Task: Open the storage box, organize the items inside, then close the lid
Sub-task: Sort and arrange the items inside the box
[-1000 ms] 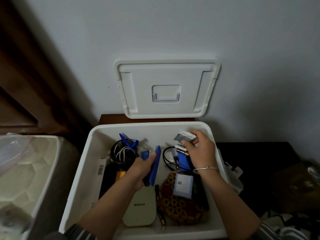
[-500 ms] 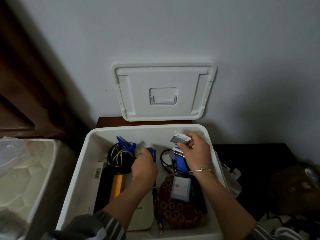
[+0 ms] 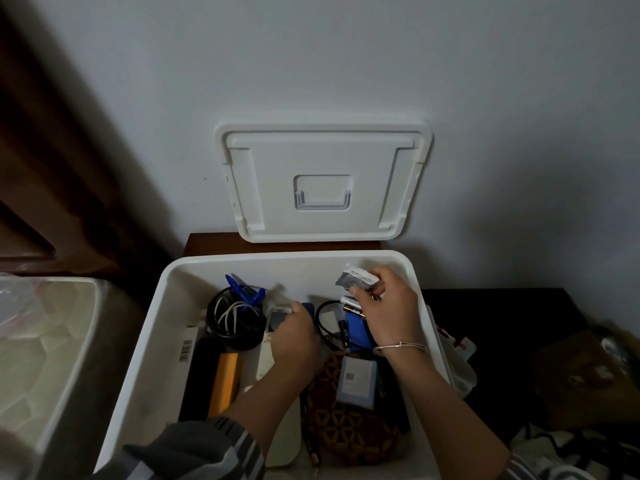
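Note:
The white storage box (image 3: 277, 258) stands open, and its lid (image 3: 322, 181) leans upright against the wall behind it. My left hand (image 3: 298, 341) is down in the middle of the box, curled around a flat blue object (image 3: 308, 308) whose tip shows past the knuckles, beside a small white device (image 3: 276, 318). At the back right, my right hand (image 3: 388, 313) pinches a small silvery packet (image 3: 356, 280), with batteries (image 3: 350, 303) just under its fingers. Inside also lie coiled cables (image 3: 235, 320) with a blue clip (image 3: 246, 292), a yellow bar (image 3: 225, 382), a patterned brown pouch (image 3: 346, 427) and a pale blue box (image 3: 356, 379).
A plastic-wrapped mattress (image 3: 41, 358) presses close on the left. A dark table (image 3: 502, 323) extends to the right, with a plastic bag (image 3: 457, 362) against the box wall, a brown object (image 3: 588, 375) and loose cords (image 3: 571, 452). A wooden ledge (image 3: 221, 242) lies behind the box.
My left hand has lowered the blue object deeper into the box, toward the back beside the cable coil. My right hand has stayed at the back right with the packet.

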Demonstrator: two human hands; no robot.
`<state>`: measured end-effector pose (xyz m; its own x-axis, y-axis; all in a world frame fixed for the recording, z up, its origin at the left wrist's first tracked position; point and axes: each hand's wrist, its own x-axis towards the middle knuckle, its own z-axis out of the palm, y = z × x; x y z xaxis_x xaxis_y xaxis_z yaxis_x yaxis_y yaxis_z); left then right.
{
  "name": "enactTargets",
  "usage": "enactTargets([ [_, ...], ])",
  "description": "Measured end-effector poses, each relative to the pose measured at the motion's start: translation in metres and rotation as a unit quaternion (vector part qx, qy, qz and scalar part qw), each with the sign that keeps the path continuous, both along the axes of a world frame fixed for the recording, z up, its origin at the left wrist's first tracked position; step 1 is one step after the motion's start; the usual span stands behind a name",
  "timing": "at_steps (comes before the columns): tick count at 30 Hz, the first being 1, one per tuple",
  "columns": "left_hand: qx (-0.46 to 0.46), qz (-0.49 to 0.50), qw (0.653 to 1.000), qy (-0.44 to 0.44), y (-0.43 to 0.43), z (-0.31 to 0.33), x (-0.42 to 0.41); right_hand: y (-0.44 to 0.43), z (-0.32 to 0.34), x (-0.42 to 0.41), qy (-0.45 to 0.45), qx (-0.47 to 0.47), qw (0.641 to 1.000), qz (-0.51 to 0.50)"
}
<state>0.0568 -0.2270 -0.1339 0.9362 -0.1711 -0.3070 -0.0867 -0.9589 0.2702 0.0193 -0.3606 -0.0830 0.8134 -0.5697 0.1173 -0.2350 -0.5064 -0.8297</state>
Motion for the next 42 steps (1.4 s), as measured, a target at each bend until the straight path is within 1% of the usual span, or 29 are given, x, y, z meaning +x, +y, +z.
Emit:
enactTargets([
  [6,0.02,0.0,1.0,0.005,0.007,-0.007,0.005,0.001,0.0,-0.001,0.007,0.004,1.0,-0.003],
  [12,-0.011,-0.03,0.999,0.005,0.018,-0.003,0.003,0.001,0.0,0.0,0.008,0.003,1.0,-0.005],
  [14,0.007,-0.046,0.999,-0.004,0.028,-0.001,0.001,0.001,0.001,0.0,0.005,0.005,1.0,-0.003],
  [17,0.077,-0.08,0.994,0.01,0.052,-0.002,-0.007,0.0,0.002,0.0,0.0,0.005,1.0,-0.002],
  [19,0.087,-0.059,0.994,0.031,0.066,-0.003,-0.013,0.0,0.002,0.0,0.003,0.009,1.0,-0.002],
  [24,0.047,-0.04,0.995,0.079,0.071,-0.006,-0.016,0.003,0.003,0.0,0.023,0.014,1.0,0.009],
  [29,0.035,-0.021,0.996,0.076,0.067,-0.008,-0.012,0.005,0.005,-0.001,0.038,0.034,0.998,0.023],
  [35,-0.008,0.002,0.998,0.069,0.069,-0.014,-0.005,0.004,0.001,0.001,0.062,0.07,0.995,0.039],
  [39,-0.037,0.012,0.997,0.069,0.069,-0.017,-0.003,0.004,-0.002,0.003,0.075,0.066,0.994,0.044],
  [42,-0.056,0.015,0.995,0.084,0.072,-0.017,-0.001,0.004,-0.005,0.003,0.086,0.043,0.994,0.051],
])
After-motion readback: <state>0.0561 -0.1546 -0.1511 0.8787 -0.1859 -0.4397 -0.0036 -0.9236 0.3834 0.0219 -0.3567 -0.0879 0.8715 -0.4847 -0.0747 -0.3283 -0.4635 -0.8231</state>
